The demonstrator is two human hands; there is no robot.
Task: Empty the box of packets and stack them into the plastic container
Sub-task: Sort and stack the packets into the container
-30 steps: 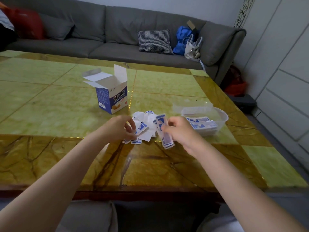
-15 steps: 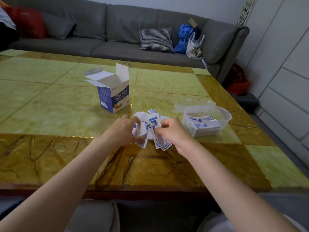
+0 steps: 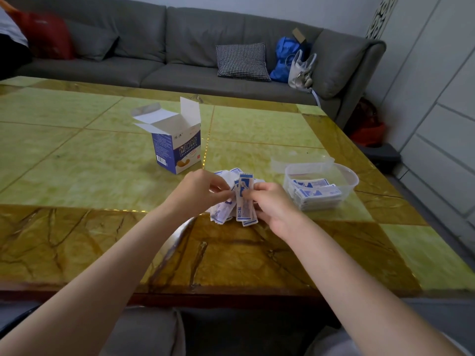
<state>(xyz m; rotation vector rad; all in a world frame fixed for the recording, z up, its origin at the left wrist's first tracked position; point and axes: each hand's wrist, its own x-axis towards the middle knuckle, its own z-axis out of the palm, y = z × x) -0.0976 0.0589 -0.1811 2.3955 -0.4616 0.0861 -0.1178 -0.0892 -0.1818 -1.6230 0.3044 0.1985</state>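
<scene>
here, the small white paper packets with blue print (image 3: 243,201) sit gathered in a loose bunch between both hands, just above the near part of the green and amber marble-patterned table top (image 3: 77,176). the right hand (image 3: 272,204) has its fingers curled round an upright sheaf of them, thumb side pinching the top edge, while the left hand (image 3: 199,191) pinches the neighbouring packets with its fingertips drawn together. a few more packets lie flat on the table behind and under the hands, white backs up. to the right, near the right hand but apart from it, stands the clear round-cornered plastic container (image 3: 344,176), with a low stack of the same packets lying flat inside it; something clear and flat, perhaps its lid, lies just behind it, though that is hard to make out. to the left and farther back stands the blue and white cardboard box (image 3: 177,152), upright, its top flaps open and standing up; whether anything is inside it cannot be told. beyond the table runs a long grey fabric sofa (image 3: 180,47), carrying a black and white checked cushion (image 3: 243,61), a blue bag (image 3: 284,57) and a pale handbag (image 3: 300,70) toward its right end, and a red cushion (image 3: 48,37) at the far left.
</scene>
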